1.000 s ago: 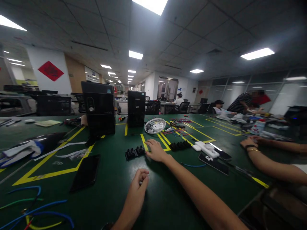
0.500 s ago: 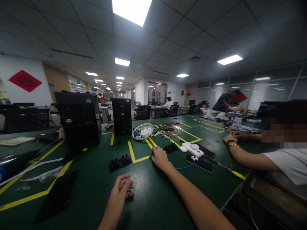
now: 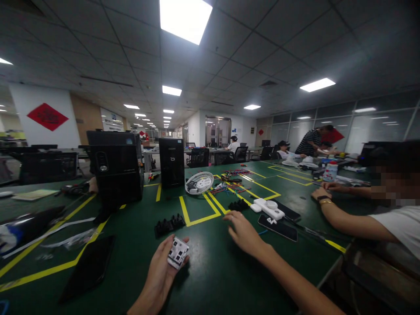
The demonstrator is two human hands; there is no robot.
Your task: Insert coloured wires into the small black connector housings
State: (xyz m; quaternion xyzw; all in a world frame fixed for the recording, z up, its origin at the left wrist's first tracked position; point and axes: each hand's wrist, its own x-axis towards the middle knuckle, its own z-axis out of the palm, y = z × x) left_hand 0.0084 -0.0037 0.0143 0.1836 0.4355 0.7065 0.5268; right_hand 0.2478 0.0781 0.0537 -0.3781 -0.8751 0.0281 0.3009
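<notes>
In my left hand (image 3: 160,267) sits a small white square block (image 3: 178,252) with dark square openings on its upper face, gripped between thumb and fingers. My right hand (image 3: 244,234) hovers palm down over the green table, fingers stretched forward and apart; nothing shows in it. Just beyond its fingertips lies a black part with upright prongs (image 3: 238,204). A similar black pronged part (image 3: 169,224) rests beyond my left hand, next to a yellow tape outline (image 3: 202,219).
Two black computer cases (image 3: 118,170) stand at the back left. A white basket (image 3: 198,183) and loose coloured wires (image 3: 231,188) lie mid-table. To the right are a white device (image 3: 267,208), a dark phone (image 3: 278,227) and a co-worker's arm (image 3: 344,216). A dark flat panel (image 3: 88,269) lies left.
My left hand has turned up, bringing the white block into view. My right hand has drawn back and rightward from the tape corner, its fingers opening out. The camera view has shifted slightly.
</notes>
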